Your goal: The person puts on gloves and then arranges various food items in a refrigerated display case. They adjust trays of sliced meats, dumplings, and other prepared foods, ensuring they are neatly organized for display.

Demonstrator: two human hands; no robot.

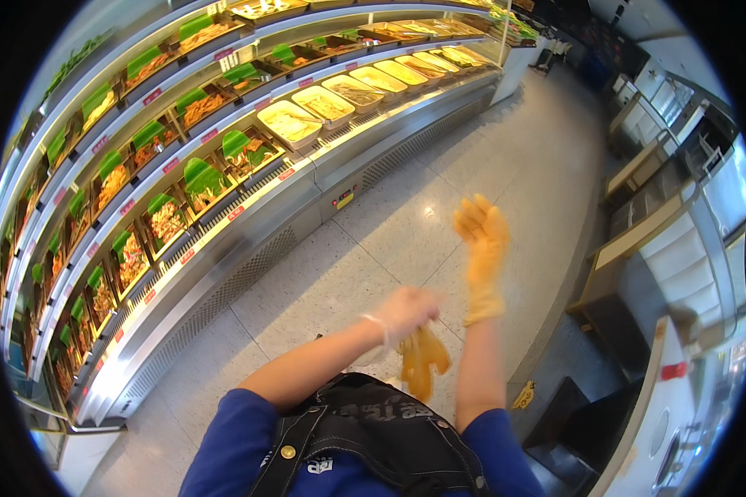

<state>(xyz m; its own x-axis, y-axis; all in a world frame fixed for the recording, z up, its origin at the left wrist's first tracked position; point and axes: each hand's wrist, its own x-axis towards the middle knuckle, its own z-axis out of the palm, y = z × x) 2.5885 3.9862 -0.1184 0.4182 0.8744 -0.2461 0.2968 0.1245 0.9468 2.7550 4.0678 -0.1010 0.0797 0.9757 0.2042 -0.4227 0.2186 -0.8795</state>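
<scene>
My left hand [408,312], in a thin clear plastic glove with a band at the wrist, is blurred in front of the apron. A limp yellow rubber glove [424,361] hangs below its fist, fingers dangling down. To the right, my right hand [483,227] is raised and wears a matching yellow glove that reaches past the wrist. Its fingers are loosely bent, and nothing shows in the palm. The two hands are apart. Behind them is the tiled floor [379,242].
A curved, refrigerated display case [323,180] on the left holds tiers of food trays [291,123], some lined with green leaves. Dark-sided booth seats [625,298] and a white-topped table [649,397] line the right. A yellow tag-like object [523,395] lies near them.
</scene>
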